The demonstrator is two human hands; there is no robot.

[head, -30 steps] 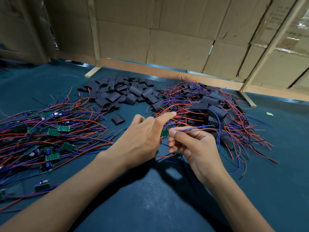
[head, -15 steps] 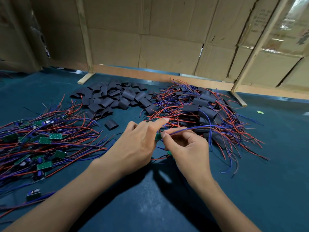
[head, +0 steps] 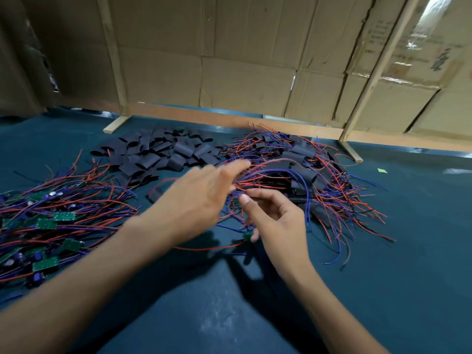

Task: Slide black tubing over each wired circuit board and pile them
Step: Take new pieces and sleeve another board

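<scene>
Teal table (head: 383, 290), right hand (head: 278, 221) pinching circuit board (head: 247, 236), left hand (head: 201, 198) spread, blurred

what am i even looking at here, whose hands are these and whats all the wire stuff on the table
This is no machine: a person wears a camera on the head, so the picture looks forward and down at their own two bare hands. The table has a dark teal cover. On the left lies a pile of bare green circuit boards with red and blue wires. At the back lies a heap of short black tubing pieces. On the right is a pile of boards already sleeved in tubing. The right hand holds one small wired circuit board low in its fingers. The left hand, blurred, reaches open towards the back. Behind stand cardboard panels.
</scene>
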